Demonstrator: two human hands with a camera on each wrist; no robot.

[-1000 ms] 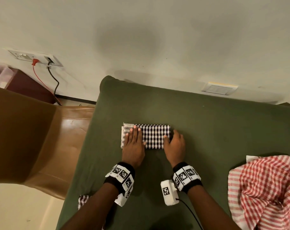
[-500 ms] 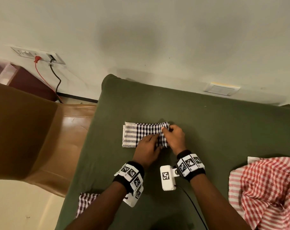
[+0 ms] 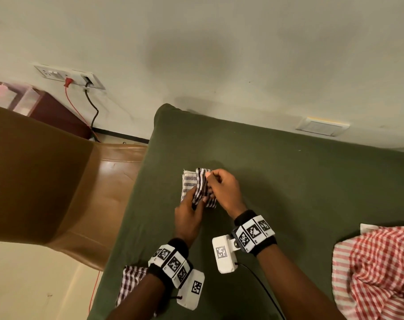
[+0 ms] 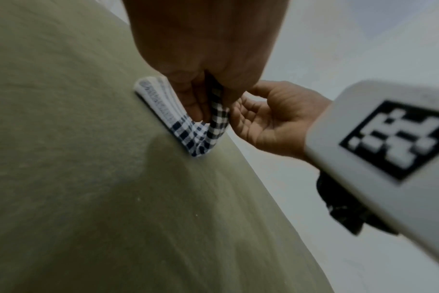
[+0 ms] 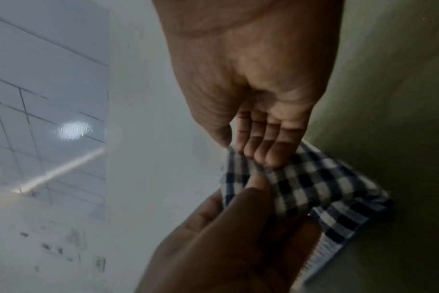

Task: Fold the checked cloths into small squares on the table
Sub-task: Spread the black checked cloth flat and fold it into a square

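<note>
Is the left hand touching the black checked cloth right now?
Touching. The left wrist view shows the left hand pinching the raised flap of the black checked cloth between thumb and fingers; the head view agrees.

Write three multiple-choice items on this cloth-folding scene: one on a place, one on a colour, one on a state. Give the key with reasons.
1. Where does the red checked cloth lie on the green table cover?
A. Near right side
B. Far left corner
C. Under the hands

2. What colour are the checks of the cloth being folded?
A. Red and white
B. Dark and white
C. Green and yellow

3. What is the state of that cloth?
A. Lying fully flat
B. One end lifted, pinched by both hands
C. Hanging off the table

Key: 1 A, it lies at the head view's lower right. 2 B, dark checks show in both wrist views. 3 B, the left hand and right hand pinch its raised end.
</note>
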